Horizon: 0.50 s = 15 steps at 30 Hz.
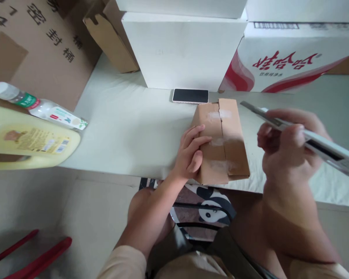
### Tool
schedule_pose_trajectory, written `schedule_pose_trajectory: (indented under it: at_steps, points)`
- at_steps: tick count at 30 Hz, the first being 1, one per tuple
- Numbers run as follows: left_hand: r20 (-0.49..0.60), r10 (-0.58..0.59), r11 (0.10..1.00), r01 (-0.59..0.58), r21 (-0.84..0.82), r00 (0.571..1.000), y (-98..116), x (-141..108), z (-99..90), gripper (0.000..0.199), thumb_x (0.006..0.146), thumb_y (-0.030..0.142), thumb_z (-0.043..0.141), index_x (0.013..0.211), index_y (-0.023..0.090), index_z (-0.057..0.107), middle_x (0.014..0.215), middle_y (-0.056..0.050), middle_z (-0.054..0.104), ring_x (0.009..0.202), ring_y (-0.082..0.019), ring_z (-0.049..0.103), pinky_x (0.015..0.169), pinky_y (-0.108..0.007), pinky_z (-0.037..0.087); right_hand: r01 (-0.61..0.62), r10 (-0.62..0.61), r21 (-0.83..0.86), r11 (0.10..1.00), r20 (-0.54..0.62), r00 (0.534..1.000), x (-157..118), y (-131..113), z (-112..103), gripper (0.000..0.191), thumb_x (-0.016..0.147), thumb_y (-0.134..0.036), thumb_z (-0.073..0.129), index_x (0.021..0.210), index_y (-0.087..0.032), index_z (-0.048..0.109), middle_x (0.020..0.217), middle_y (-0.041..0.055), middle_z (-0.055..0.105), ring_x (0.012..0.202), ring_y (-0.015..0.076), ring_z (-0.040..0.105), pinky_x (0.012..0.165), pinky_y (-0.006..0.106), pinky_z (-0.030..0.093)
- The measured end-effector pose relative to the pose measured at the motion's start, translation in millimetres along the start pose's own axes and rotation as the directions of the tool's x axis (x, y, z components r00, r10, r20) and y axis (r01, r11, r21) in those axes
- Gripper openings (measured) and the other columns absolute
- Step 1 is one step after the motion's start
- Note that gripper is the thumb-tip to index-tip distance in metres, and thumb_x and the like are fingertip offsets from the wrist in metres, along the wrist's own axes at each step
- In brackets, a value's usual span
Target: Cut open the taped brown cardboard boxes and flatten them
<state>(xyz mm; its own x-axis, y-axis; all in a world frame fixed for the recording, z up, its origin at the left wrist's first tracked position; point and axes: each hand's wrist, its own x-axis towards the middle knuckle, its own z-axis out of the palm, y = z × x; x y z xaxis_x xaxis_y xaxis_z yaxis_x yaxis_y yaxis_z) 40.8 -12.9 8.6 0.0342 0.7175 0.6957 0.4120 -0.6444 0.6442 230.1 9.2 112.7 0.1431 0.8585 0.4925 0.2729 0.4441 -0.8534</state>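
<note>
A small brown cardboard box lies near the table's front edge, with pieces of clear tape across the seam on its top. My left hand rests on the box's left side, fingers spread over its edge. To the right of the box, my right hand grips a white utility knife in the air. The knife's blade points left, toward the box's upper right corner, and does not touch it.
A phone lies behind the box. White cartons and a red-and-white carton stand at the back. On the left are a large brown carton, a clear bottle and a yellow jug.
</note>
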Motion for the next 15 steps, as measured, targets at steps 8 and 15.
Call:
schedule_pose_trajectory:
  at_steps: [8, 15]
  points:
    - [0.038, -0.076, 0.997, 0.077, -0.021, 0.996, 3, -4, -5.8, 0.044, 0.109, 0.049, 0.028, 0.131, 0.03, 0.061, 0.154, -0.009, 0.054, 0.145, -0.025, 0.052, 0.12, -0.046, 0.046, 0.212, -0.085, -0.4, 0.892, 0.31, 0.947, -13, 6, 12, 0.037, 0.099, -0.055, 0.053, 0.115, -0.026, 0.068, 0.091, 0.0067, 0.071, 0.079, 0.0224, 0.065, 0.075, 0.04, 0.054]
    - [0.041, -0.079, 0.996, 0.08, -0.026, 0.996, 3, -5, -5.2, 0.044, 0.108, 0.049, 0.027, 0.132, 0.031, 0.06, 0.154, -0.009, 0.054, 0.144, -0.027, 0.053, 0.12, -0.048, 0.046, 0.313, -0.109, -0.459, 0.832, 0.417, 0.902, -10, 7, 12, 0.04, 0.099, -0.052, 0.051, 0.127, -0.026, 0.064, 0.101, 0.0085, 0.074, 0.083, 0.0252, 0.062, 0.083, 0.044, 0.052]
